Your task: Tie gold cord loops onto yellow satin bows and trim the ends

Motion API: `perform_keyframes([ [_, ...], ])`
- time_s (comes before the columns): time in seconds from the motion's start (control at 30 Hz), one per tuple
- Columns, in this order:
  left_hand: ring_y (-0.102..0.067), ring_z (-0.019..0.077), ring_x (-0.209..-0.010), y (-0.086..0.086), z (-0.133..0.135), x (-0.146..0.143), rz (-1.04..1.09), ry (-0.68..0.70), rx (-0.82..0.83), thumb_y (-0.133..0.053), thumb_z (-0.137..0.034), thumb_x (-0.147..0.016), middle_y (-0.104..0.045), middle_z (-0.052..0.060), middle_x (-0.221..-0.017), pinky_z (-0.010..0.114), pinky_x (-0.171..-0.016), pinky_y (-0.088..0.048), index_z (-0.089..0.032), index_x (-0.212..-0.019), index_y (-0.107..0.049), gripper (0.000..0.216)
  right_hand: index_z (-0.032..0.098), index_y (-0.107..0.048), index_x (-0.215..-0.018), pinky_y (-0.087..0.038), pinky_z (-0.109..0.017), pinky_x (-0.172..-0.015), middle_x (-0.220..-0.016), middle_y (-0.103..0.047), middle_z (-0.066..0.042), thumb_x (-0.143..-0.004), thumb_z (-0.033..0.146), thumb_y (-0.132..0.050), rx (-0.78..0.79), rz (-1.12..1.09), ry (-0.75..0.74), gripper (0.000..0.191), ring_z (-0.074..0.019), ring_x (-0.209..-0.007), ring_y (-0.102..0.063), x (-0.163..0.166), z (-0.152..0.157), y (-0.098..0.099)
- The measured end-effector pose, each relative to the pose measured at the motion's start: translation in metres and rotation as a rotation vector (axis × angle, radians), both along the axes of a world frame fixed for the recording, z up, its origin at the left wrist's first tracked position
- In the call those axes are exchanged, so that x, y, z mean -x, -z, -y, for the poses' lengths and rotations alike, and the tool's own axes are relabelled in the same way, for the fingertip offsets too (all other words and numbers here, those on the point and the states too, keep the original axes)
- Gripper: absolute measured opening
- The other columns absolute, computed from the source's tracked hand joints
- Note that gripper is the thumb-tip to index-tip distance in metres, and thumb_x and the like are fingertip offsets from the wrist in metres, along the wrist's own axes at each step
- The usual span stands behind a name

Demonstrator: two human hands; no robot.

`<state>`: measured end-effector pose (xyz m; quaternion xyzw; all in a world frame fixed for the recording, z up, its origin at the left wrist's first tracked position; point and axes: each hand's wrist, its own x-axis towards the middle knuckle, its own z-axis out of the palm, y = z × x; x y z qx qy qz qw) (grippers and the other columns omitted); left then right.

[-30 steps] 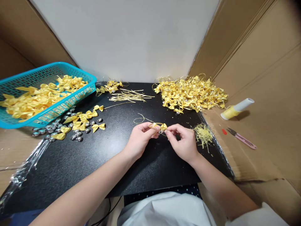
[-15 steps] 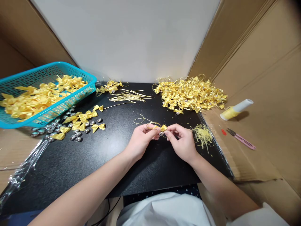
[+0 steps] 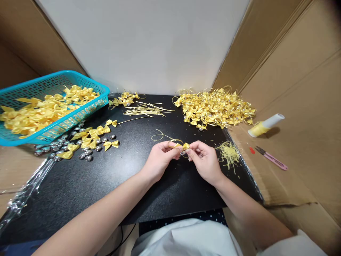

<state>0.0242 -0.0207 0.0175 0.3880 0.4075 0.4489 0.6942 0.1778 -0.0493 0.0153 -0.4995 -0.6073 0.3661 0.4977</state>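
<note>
Between my two hands, over the middle of the table, is a yellow ribbon bow with a small silver bell just under it. My left hand pinches the bow's left side between thumb and fingers. On the other side my right hand grips the bow's right end, fingertips close together. A thin gold cord loops up from the bow, and a fine thread trails beyond my left fingers. My fingertips partly hide the bow and the bell.
A blue basket of yellow bows stands at left, with loose bows and silver bells before it. Cut gold cords lie behind. At right are finished bows, thread scraps, pink-handled snips and a thread tube.
Both hands stay pinched on the bow with barely any movement. The view has shifted very slightly.
</note>
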Motion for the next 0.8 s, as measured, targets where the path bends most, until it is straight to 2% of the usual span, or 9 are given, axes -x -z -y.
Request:
perform_keyframes([
  [0.5, -0.049, 0.0077, -0.056, -0.0004, 0.0022, -0.0034, 0.058, -0.068, -0.017, -0.080, -0.028, -0.063, -0.060, -0.002, -0.059, 0.022, -0.058, -0.039, -0.014, -0.064, -0.066, 0.020, 0.018, -0.058, -0.074, -0.046, -0.022, -0.050, -0.055, -0.054, 0.004, -0.080, 0.044, -0.065, 0.104, -0.187, -0.009, 0.028, -0.0085, -0.048, -0.050, 0.0068, -0.0021, -0.0028],
  [0.8, -0.049, 0.0081, -0.056, -0.0020, 0.0022, -0.0038, 0.058, -0.067, -0.004, -0.081, -0.029, -0.062, -0.060, -0.002, -0.059, 0.023, -0.059, -0.040, -0.014, -0.063, -0.066, 0.021, 0.018, -0.059, -0.074, -0.047, -0.022, -0.050, -0.054, -0.054, 0.003, -0.080, 0.045, -0.065, 0.099, -0.164, -0.006, 0.029, -0.0088, -0.048, -0.051, 0.0058, -0.0029, -0.0030],
])
